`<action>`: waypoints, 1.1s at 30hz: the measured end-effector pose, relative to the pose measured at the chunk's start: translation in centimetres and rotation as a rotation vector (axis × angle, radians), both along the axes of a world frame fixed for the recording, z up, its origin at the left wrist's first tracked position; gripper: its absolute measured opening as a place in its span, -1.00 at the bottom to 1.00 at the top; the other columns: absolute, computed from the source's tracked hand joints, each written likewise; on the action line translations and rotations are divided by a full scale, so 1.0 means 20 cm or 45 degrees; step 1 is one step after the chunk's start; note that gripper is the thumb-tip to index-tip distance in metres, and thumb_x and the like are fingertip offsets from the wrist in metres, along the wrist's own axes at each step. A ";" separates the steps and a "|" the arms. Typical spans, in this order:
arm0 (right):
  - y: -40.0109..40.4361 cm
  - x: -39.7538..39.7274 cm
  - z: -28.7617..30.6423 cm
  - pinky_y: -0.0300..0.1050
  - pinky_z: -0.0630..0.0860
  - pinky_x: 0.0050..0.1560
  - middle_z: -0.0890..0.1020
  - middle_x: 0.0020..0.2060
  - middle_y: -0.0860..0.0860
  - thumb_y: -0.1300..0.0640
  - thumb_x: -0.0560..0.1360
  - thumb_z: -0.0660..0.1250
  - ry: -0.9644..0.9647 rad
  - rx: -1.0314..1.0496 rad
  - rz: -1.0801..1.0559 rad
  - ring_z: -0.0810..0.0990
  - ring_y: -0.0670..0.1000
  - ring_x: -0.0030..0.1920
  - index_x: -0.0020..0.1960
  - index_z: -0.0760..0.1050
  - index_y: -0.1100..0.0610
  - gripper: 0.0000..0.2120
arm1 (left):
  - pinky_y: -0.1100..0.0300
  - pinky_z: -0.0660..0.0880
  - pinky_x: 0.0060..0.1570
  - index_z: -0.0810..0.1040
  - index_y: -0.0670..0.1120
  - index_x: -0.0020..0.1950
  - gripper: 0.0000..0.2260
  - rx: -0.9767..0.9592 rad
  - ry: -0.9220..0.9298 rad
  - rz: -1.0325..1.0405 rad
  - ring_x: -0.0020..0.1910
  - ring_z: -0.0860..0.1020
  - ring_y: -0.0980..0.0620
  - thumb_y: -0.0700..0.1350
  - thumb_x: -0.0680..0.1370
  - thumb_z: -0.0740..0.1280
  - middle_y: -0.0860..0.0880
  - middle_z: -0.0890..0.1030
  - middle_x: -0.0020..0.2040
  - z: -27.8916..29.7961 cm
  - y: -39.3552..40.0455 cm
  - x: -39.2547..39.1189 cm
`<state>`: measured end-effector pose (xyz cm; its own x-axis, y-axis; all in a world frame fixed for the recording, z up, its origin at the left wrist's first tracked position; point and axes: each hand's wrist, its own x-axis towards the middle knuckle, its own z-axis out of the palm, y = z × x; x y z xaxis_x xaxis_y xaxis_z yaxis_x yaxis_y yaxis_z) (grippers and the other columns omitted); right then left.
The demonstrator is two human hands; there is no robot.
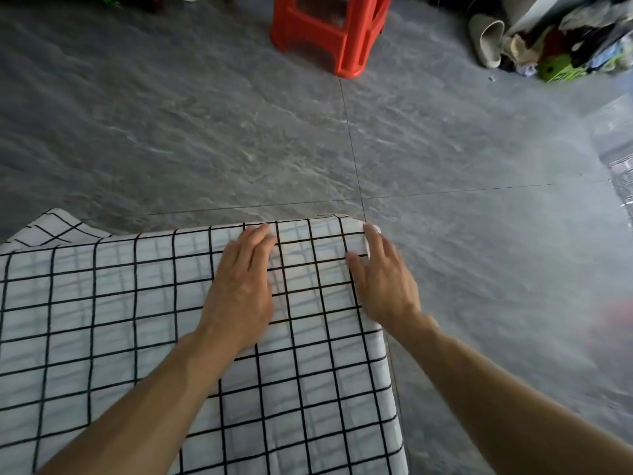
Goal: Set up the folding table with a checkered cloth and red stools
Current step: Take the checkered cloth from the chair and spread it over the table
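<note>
A white cloth with a black grid (137, 320) covers the folding table, which is hidden beneath it. My left hand (239, 286) lies flat on the cloth near the far edge, fingers together and pointing away. My right hand (380, 279) rests at the far right corner, fingers over the cloth's edge and thumb on top; whether it pinches the cloth is unclear. The cloth's far left corner (54, 228) is lifted and creased. A red plastic stool (329, 32) stands on the floor straight ahead, well beyond the table.
Grey stone-look floor tiles (205, 132) spread around the table. A beige slipper (486, 39) and a pile of mixed clutter with a green item (561, 70) lie at the far right. Something pale and glossy (616, 149) sits at the right edge.
</note>
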<state>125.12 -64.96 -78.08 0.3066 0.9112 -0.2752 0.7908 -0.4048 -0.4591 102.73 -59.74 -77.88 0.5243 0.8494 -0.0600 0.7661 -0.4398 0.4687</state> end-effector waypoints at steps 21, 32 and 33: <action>-0.28 -0.06 0.11 -0.15 0.42 0.24 0.43 0.38 -0.01 0.06 0.50 0.43 0.220 0.093 0.006 0.45 0.00 0.32 0.49 0.29 0.00 -0.39 | 0.05 0.38 0.30 0.40 0.00 0.38 -0.43 -0.055 0.181 -0.259 0.40 0.26 0.01 0.10 0.41 0.44 0.06 0.34 0.42 0.18 -0.40 0.27; -0.97 -0.14 0.16 -0.32 0.58 -0.05 0.59 -0.02 -0.18 0.15 0.49 0.45 0.325 0.014 -0.296 0.57 -0.24 -0.11 0.24 0.57 0.01 -0.66 | 0.05 0.23 0.44 0.18 -0.03 0.52 -0.34 -0.085 0.269 -0.272 0.49 0.13 -0.01 0.12 0.51 0.36 0.04 0.14 0.53 0.14 -0.44 0.27; -1.04 -0.15 0.17 -0.31 0.59 -0.05 0.59 -0.03 -0.19 0.14 0.48 0.46 0.333 -0.002 -0.313 0.58 -0.23 -0.10 0.23 0.58 0.00 -0.67 | 0.04 0.21 0.46 0.18 -0.04 0.52 -0.34 -0.071 0.279 -0.271 0.49 0.12 -0.02 0.12 0.51 0.36 0.02 0.14 0.54 0.13 -0.46 0.26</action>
